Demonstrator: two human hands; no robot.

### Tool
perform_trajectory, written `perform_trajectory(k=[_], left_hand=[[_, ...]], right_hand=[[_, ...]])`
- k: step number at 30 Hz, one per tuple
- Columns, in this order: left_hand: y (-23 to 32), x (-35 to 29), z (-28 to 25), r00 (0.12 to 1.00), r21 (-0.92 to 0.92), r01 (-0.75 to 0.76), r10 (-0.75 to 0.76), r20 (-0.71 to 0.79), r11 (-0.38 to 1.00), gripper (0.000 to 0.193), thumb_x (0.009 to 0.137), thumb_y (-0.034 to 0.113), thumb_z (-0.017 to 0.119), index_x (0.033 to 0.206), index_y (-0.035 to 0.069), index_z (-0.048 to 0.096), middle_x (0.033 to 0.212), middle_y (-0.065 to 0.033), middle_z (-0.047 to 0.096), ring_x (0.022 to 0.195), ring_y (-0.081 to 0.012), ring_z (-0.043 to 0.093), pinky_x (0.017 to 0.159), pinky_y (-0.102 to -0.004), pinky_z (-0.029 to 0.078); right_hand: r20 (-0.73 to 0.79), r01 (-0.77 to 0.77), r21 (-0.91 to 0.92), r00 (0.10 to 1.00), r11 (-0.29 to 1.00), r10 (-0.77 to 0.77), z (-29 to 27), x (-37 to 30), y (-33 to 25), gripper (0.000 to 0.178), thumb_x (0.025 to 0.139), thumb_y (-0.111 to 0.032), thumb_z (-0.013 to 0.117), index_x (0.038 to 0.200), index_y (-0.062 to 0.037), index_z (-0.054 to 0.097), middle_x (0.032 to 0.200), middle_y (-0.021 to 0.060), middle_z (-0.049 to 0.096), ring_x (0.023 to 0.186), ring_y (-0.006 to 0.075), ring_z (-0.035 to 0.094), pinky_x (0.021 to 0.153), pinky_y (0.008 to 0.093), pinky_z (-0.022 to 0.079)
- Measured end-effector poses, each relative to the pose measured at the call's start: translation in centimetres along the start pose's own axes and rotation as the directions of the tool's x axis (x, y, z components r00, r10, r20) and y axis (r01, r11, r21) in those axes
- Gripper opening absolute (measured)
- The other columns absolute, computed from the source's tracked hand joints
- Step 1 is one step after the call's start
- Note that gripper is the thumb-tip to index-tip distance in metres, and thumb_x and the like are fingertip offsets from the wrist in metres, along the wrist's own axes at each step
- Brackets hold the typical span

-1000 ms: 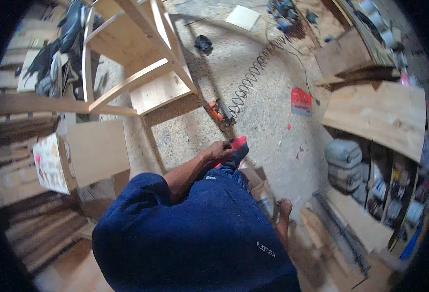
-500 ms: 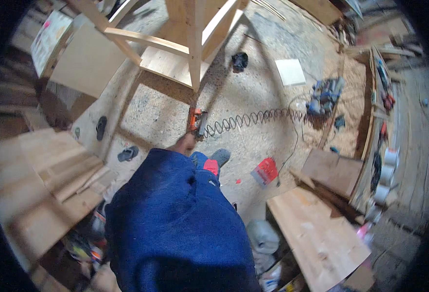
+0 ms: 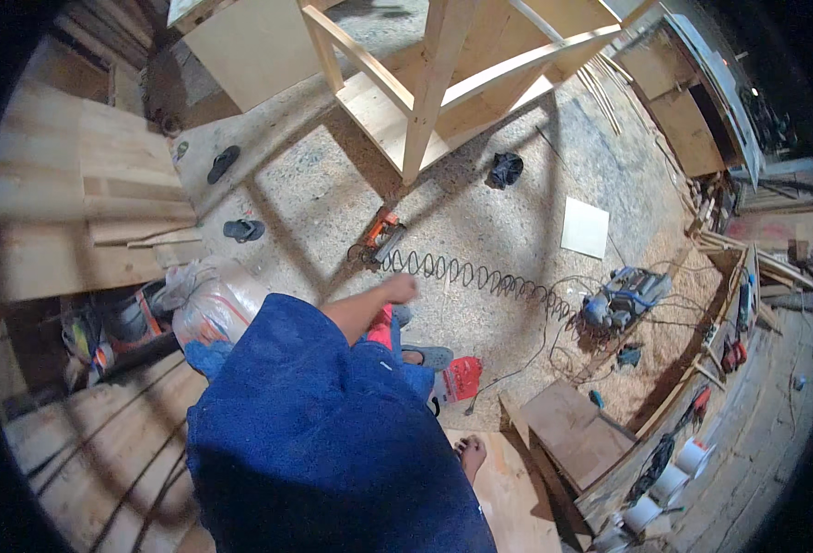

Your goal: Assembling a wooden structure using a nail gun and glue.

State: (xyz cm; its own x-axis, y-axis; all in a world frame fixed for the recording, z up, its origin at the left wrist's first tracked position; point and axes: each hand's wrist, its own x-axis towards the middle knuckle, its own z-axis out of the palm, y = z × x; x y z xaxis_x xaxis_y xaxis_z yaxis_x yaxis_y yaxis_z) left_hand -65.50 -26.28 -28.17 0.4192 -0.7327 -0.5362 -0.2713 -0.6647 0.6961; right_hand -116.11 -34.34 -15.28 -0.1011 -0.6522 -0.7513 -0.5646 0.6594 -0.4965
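Note:
My left hand (image 3: 403,289) is held out in front of me, its fingers curled closed with nothing visible in them. Just beyond it, an orange and black nail gun (image 3: 384,236) lies on the floor, apart from the hand. A coiled black air hose (image 3: 466,272) runs from the nail gun to a blue and grey air compressor (image 3: 623,300) on the right. Low on my right side, my right hand (image 3: 471,453) shows only in part, fingers loosely bent and slightly apart, over a plywood board (image 3: 512,479). I see nothing in it.
A wooden frame (image 3: 429,101) with panels stands ahead. A black bundle (image 3: 505,170), a white square panel (image 3: 585,228), sandals (image 3: 243,230) and a red and white bag (image 3: 459,380) lie on the floor. Plywood sheets (image 3: 84,212) are at left, wire spools (image 3: 671,484) at lower right.
My left hand has come off the nail gun and drawn back toward me, leaving it on the floor. My view has shifted, and my right hand now shows.

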Motion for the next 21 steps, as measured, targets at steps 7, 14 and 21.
perform_trajectory(k=[7, 14, 21], left_hand=[[-11.5, -5.7, -2.7, 0.903, 0.444, 0.427, -0.347, -0.253, 0.788, 0.05, 0.08, 0.047, 0.067, 0.09, -0.002, 0.074, 0.096, -0.0277, 0.07, 0.096, -0.0397, 0.07, 0.082, -0.0477, 0.055], [-0.7, -8.5, 7.3, 0.883, -0.385, 0.398, -0.461, -0.086, 0.833, 0.024, 0.087, 0.021, 0.067, 0.087, -0.003, 0.072, 0.072, -0.0119, 0.069, 0.061, -0.0188, 0.067, 0.057, -0.035, 0.052], [7.4, -6.6, 11.4, 0.983, -0.199, 0.156, -0.171, -0.061, 0.968, 0.04, 0.096, 0.035, 0.059, 0.103, -0.003, 0.071, 0.092, -0.016, 0.072, 0.088, -0.0213, 0.066, 0.083, -0.034, 0.05]], right_hand=[[0.191, 0.429, -0.276, 0.902, 0.86, -0.388, -3.4, 8.1, -7.9, 0.03, 0.094, -0.015, 0.059, 0.119, 0.0001, 0.063, 0.09, 0.0106, 0.068, 0.07, 0.0175, 0.065, 0.061, 0.0304, 0.054], [0.109, 0.101, -0.116, 0.99, 0.988, -0.089, -10.0, 14.0, -1.0, 0.023, 0.091, -0.014, 0.061, 0.11, -0.0024, 0.066, 0.082, 0.0114, 0.069, 0.067, 0.016, 0.065, 0.055, 0.029, 0.052], [0.341, 0.253, -0.702, 0.94, 0.666, 0.002, -11.9, 21.5, 2.6, 0.022, 0.089, -0.022, 0.062, 0.098, -0.0035, 0.07, 0.091, 0.0144, 0.071, 0.08, 0.0266, 0.07, 0.07, 0.0364, 0.057]])
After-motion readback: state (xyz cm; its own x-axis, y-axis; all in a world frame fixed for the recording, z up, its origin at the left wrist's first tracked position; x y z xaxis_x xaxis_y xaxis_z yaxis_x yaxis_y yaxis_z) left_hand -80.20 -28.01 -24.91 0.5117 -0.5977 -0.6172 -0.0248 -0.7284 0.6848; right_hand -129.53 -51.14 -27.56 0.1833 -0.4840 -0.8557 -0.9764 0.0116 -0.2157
